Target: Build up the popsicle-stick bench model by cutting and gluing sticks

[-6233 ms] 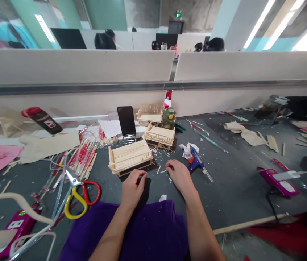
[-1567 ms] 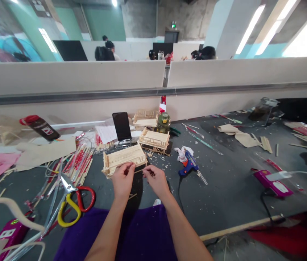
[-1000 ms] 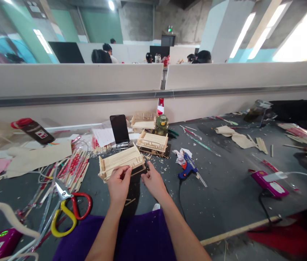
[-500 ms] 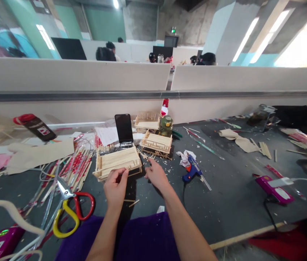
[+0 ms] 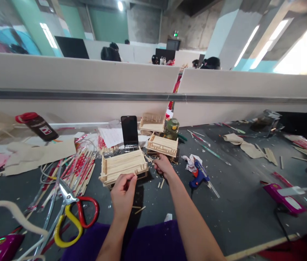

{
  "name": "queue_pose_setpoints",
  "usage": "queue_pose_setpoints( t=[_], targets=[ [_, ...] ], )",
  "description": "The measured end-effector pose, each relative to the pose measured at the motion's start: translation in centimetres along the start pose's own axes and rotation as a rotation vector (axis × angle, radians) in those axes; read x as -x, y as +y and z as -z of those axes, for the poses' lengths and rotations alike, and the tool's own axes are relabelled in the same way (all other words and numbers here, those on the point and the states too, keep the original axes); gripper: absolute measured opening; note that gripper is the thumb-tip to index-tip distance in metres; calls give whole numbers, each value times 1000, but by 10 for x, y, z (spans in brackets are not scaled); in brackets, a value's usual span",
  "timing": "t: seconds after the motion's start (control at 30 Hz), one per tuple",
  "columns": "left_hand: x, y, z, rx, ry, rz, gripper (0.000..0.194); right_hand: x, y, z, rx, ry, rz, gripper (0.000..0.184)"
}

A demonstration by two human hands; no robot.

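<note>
My left hand (image 5: 123, 190) is closed in a pinch at the front edge of a wooden stick model (image 5: 123, 163) shaped like a bed with a low railing. Whatever lies between thumb and forefinger is too small to name. My right hand (image 5: 164, 166) reaches down to the scattered stick bits (image 5: 149, 158), fingers curled together and their tips partly hidden. Just behind it stands a second stick model (image 5: 162, 144). A third model (image 5: 152, 125) is farther back, beside a green bottle (image 5: 171, 127).
A propped phone (image 5: 129, 130) stands behind the nearest model. To the left are scissors (image 5: 73, 206), red-tipped sticks (image 5: 81, 168) and a dark bottle (image 5: 37, 127). A blue glue gun (image 5: 198, 177) lies to the right, with a purple power strip (image 5: 283, 198) beyond. A white partition (image 5: 88, 74) bounds the back.
My right hand has moved forward to the stick bits and its fingers have curled in. My left hand keeps its pinch at the model's front. The whole view has shifted slightly.
</note>
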State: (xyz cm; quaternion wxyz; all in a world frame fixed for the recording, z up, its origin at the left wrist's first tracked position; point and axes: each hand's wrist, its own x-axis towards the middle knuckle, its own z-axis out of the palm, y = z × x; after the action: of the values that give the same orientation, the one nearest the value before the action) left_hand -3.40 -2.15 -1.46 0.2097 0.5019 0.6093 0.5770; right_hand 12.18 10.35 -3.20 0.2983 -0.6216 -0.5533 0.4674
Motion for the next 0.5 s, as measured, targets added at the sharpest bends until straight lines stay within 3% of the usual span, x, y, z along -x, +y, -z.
queue_pose_setpoints(
  t=[0.23, 0.5],
  targets=[
    [2, 1, 1, 56, -19, 35, 19, -12, -3, -1, 470, 154, 131, 27],
    [1, 4, 2, 70, -42, 26, 19, -5, -11, -12, 874, 138, 151, 26]
  ],
)
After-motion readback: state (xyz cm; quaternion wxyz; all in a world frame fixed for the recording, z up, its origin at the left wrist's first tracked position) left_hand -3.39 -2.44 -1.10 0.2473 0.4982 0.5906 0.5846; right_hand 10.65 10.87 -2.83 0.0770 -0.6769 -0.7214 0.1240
